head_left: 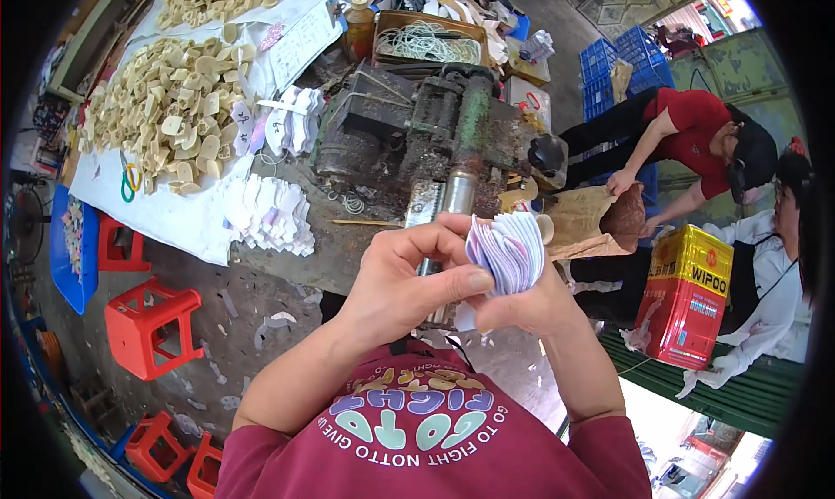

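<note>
A thick stack of thin cut pieces point(506, 254), white with lilac edges, is fanned out between my hands above the near edge of the workbench. My left hand point(409, 277) is closed, its thumb and fingers gripping the left side of the stack. From below and the right, my right hand point(531, 306) wraps round it, the thumb across its lower part. Part of the right fingers is hidden behind the pieces. Just beyond my hands stands a greasy green machine point(474, 121) with a bare metal shaft point(459, 193). Similar white cutouts point(268, 216) lie in overlapping rows to its left.
Beige moulded pieces point(178, 108) are heaped on a white sheet at the left. Red stools point(155, 325) stand on the floor below. At the right are a red and yellow tin point(685, 295), a person in red point(696, 125) handling a brown sack point(591, 221), and another person in white.
</note>
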`<state>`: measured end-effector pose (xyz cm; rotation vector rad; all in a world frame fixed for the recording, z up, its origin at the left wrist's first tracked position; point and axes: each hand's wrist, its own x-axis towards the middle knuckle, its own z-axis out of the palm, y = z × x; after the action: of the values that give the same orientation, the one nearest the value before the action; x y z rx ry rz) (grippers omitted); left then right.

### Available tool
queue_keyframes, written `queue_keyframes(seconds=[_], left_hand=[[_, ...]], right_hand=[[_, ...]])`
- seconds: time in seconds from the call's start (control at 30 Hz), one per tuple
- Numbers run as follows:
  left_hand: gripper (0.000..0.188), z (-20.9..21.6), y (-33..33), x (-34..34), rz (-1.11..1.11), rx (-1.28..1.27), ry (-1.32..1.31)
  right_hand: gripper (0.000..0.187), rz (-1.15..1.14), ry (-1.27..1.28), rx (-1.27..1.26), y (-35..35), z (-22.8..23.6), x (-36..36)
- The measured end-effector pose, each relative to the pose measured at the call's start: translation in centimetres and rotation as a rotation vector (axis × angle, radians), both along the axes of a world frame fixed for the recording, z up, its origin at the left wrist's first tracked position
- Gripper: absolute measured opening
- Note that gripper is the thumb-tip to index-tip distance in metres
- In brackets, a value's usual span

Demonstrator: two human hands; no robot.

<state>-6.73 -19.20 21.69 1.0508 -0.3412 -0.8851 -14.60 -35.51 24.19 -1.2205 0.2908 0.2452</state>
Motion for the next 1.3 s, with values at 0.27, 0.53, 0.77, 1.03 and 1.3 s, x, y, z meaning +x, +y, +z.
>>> queue_keyframes(seconds=[0.27,0.53,0.77,1.03,1.3], left_hand=[[0.009,0.0,-0.8,-1.1,-0.08,-0.042,0.092],[0.008,-1.4,1.6,0.3,-0.007,0.221,-0.322],[0.025,-3.0,1.4,0.1,0.184,0.311,-0.645],[0.023,-8.3,1.4,0.1,0.338,0.541,-0.969],[0.004,-12.5,9.6,6.5,0.803,0.688,-0.614]], right_hand=[[0.086,-0.056,-0.043,0.158,-0.3,-0.8,-1.8],[0.065,-0.056,0.011,-0.046,-7.3,0.5,-4.1],[0.063,0.112,0.237,-0.177,-7.3,0.0,-3.7],[0.06,0.173,0.35,-0.213,-5.3,-2.2,-0.6],[0.079,-0.042,0.118,-0.051,-5.6,-1.5,-1.5]])
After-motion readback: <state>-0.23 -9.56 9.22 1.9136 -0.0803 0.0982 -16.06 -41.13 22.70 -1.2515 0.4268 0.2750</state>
